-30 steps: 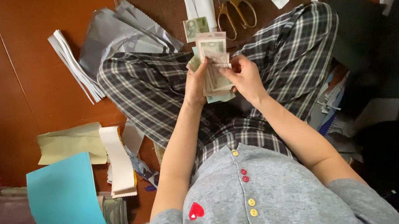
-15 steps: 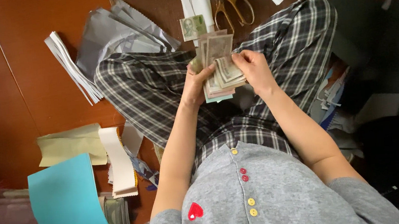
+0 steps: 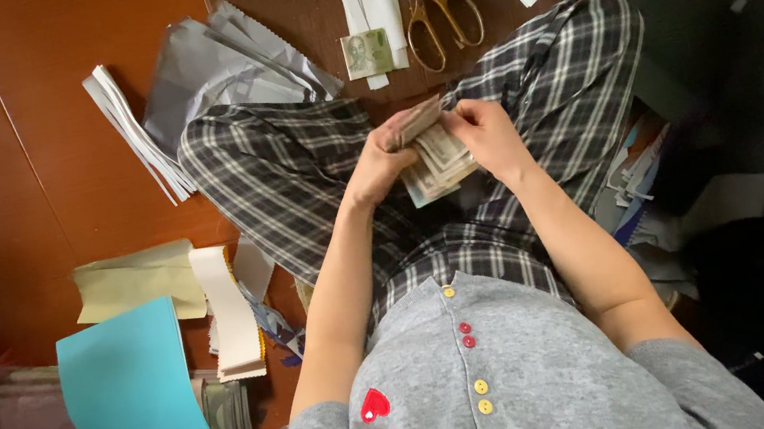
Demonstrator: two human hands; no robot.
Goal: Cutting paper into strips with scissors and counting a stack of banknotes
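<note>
Wooden floor, seated person, both hands on a stack of banknotes above the lap.
Left hand grips the stack's left edge, fingers curled; right hand pinches the upper notes with thumb and fingertips. Scissors and a single banknote lie on the floor beyond the knees.
</note>
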